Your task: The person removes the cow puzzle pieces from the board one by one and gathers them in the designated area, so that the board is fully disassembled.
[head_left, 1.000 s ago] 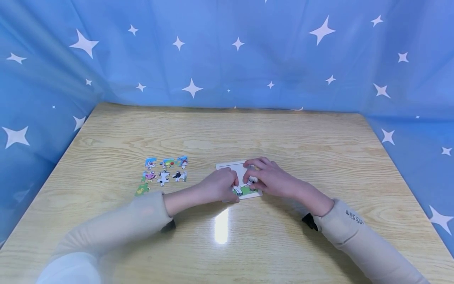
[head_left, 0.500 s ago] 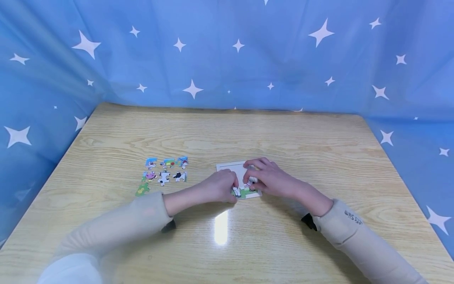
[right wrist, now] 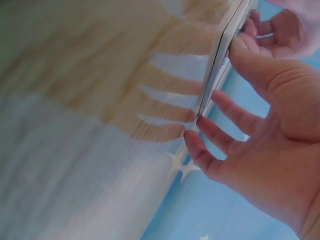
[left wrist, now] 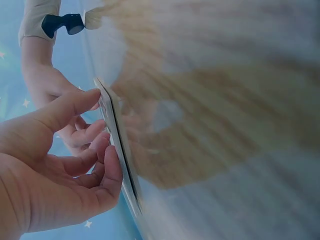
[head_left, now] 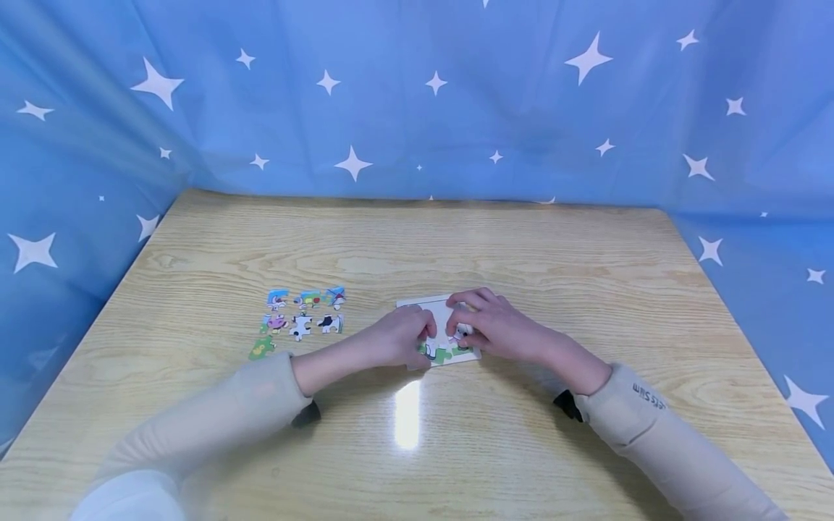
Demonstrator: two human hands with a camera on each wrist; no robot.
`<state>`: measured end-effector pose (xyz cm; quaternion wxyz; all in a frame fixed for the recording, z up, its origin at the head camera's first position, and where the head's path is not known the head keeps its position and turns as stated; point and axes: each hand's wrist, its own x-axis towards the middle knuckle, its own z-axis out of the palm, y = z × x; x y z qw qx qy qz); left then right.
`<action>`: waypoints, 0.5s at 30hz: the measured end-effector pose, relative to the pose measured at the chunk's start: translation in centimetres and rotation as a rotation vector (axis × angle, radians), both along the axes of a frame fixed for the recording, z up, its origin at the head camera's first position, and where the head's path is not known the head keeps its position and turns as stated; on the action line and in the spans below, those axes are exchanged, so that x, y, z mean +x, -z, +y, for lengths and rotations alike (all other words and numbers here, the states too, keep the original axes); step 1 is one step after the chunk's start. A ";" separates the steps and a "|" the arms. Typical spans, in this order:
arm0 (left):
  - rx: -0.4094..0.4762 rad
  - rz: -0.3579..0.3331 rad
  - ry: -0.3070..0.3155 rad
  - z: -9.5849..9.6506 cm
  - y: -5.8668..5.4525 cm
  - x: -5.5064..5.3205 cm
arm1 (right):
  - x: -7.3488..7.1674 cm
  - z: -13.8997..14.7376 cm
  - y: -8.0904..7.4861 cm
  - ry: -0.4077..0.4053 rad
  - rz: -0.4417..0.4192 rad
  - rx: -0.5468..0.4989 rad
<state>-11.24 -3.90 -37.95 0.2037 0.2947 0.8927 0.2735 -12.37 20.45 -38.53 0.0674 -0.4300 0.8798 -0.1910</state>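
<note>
A small white puzzle board (head_left: 422,303) lies on the table. My left hand (head_left: 404,340) is over its left side, thumb and fingers bent around a puzzle piece (head_left: 431,349) with a white leg and green ground. That thumb rests on the board in the left wrist view, with the piece's outline hidden. My right hand (head_left: 504,329) holds the board's right side. The right wrist view shows its thumb over the near part and the other fingertips at the far edge. Between its thumb and index finger shows part of a printed animal face (head_left: 462,331).
Left of the board lie several loose puzzle pieces, among them a black-and-white one (head_left: 331,323), a white one (head_left: 300,327), a pink one (head_left: 276,323) and a green one (head_left: 262,348). The wooden table (head_left: 560,253) meets a blue star-printed curtain (head_left: 417,94) behind.
My left hand has shifted slightly left along the board, with the white-legged piece. More green now shows between the hands. The right hand stays in the same place.
</note>
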 end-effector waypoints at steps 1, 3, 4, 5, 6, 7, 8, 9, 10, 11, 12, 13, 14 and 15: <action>-0.005 0.004 0.001 0.0 0.0 0.0 | 0.0 0.0 0.0 -0.001 0.001 0.002; -0.015 0.003 -0.001 0.0 0.0 0.0 | 0.0 0.0 0.0 0.002 -0.003 0.002; -0.024 0.005 -0.001 0.0 0.0 0.0 | 0.0 0.0 0.0 0.005 -0.006 0.000; -0.030 0.003 -0.004 0.0 0.0 0.0 | 0.0 0.0 0.0 0.005 -0.002 0.001; -0.038 0.001 -0.008 0.0 0.0 0.1 | -0.1 0.0 0.1 0.003 0.002 0.001; -0.043 0.001 -0.011 0.0 0.0 0.1 | -0.1 0.0 0.1 0.003 0.006 0.002; -0.049 0.004 -0.013 0.1 0.0 0.1 | -0.1 0.0 0.1 0.004 0.008 0.001; -0.054 0.007 -0.014 0.1 0.1 0.2 | -0.1 0.0 0.1 0.001 0.012 0.003; -0.055 0.009 -0.015 0.1 0.1 0.2 | -0.1 0.0 0.2 -0.001 0.016 0.003; -0.059 0.012 -0.015 0.1 0.1 0.2 | -0.1 0.0 0.2 -0.003 0.019 0.005; -0.063 0.016 -0.015 0.2 0.1 0.3 | -0.1 0.0 0.2 -0.003 0.019 0.004; -0.065 0.018 -0.014 0.2 0.1 0.3 | -0.1 0.0 0.2 -0.004 0.018 0.004; -0.068 0.022 -0.011 0.3 0.1 0.3 | -0.1 0.0 0.2 -0.002 0.013 0.003; -0.071 0.024 -0.007 0.3 0.1 0.3 | -0.1 0.1 0.2 0.000 0.009 0.002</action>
